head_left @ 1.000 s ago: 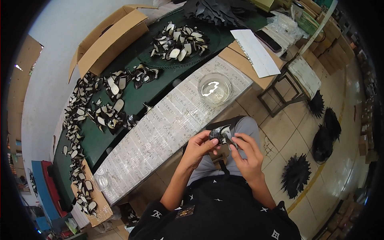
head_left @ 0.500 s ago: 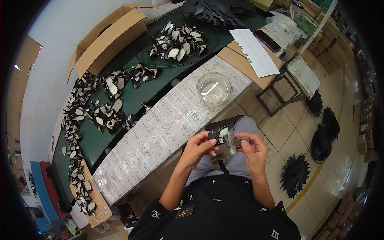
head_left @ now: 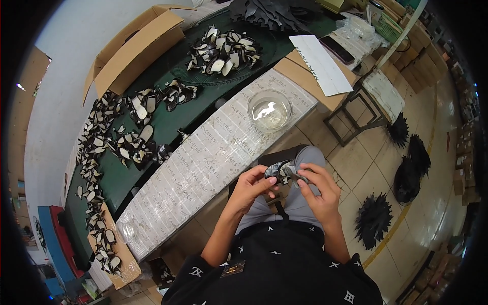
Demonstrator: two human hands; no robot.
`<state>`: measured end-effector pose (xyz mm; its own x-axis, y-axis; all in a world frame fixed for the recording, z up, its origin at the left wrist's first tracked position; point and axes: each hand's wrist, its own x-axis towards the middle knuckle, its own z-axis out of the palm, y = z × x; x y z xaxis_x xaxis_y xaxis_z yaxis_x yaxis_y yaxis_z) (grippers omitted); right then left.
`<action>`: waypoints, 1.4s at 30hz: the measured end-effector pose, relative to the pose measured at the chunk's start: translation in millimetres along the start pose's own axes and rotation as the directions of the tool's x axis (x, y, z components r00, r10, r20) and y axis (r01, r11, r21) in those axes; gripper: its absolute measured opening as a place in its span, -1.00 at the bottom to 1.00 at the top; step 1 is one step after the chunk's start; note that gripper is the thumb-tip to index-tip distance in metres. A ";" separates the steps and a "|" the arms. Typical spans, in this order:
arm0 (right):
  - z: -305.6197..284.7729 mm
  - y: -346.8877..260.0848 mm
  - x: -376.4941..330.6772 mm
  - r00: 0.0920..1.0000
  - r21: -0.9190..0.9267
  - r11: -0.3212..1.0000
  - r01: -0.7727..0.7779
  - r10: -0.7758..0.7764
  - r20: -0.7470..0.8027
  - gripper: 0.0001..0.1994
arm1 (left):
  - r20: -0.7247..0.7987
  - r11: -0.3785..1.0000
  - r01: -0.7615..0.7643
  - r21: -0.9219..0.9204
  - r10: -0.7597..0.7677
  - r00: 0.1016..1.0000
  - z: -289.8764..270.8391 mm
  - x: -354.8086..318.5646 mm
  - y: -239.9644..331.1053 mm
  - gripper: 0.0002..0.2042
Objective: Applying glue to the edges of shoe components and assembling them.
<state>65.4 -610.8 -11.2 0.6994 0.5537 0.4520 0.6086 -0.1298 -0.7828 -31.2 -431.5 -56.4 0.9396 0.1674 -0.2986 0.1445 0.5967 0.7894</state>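
Observation:
Above my lap, my left hand [head_left: 252, 187] grips a small, glossy black shoe heel piece [head_left: 275, 170] by its left end, thumb in front. At the piece's right end, my right hand [head_left: 321, 194] has its thumb and fingers closed on a thin grey flap [head_left: 293, 172] of covering. Part of the flap is hidden behind those fingers. A pale surface shows between the black part and the flap. Beyond my hands, a round clear bowl [head_left: 269, 111] with a shiny bottom rests on the wrapped bench [head_left: 203, 162].
Many black-and-white heel pieces [head_left: 140, 109] lie along the green table [head_left: 168, 119], with a heap [head_left: 223, 51] on a round tray. An open cardboard box [head_left: 137, 51] stands behind. Right of the bench are a metal-framed stool [head_left: 381, 96] and black toothed bundles [head_left: 375, 219] on the tiles.
My right hand has moved up and left, its fingers now reaching over the end of the heel piece. The flap that hung down has been raised. My left hand keeps its hold.

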 end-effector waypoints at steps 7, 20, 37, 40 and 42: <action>1.9 -3.1 4.1 0.997 -0.030 0.998 0.063 -0.061 0.050 -0.76 | 0.009 1.000 -0.009 -0.004 0.009 1.000 1.0 0.1 -0.9 -0.83; 4.2 -2.9 4.8 0.997 -0.213 0.975 0.057 -0.066 -0.039 -0.75 | 0.022 1.000 0.003 0.025 -0.004 1.000 -1.2 2.0 -1.6 -0.84; -12.8 -12.4 -3.3 0.917 0.308 0.897 -0.317 0.373 -0.141 -0.80 | 0.041 0.992 0.055 -0.114 -0.051 0.998 2.1 -1.3 5.4 -0.89; -7.1 -15.0 -4.8 0.922 0.341 0.883 -0.321 0.374 -0.102 -0.80 | 0.031 0.991 0.059 -0.117 -0.056 0.998 1.3 -0.9 4.0 -0.89; -3.5 -16.3 -4.9 0.942 0.302 0.907 -0.294 0.328 -0.067 -0.79 | 0.045 0.990 0.058 -0.132 -0.053 0.998 1.7 0.1 3.4 -0.89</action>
<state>53.4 -614.3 0.8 0.8838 0.4238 0.1981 0.2331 -0.0318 -0.9719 -30.1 -430.8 -52.9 0.9435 0.1005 -0.3158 0.1569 0.7038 0.6928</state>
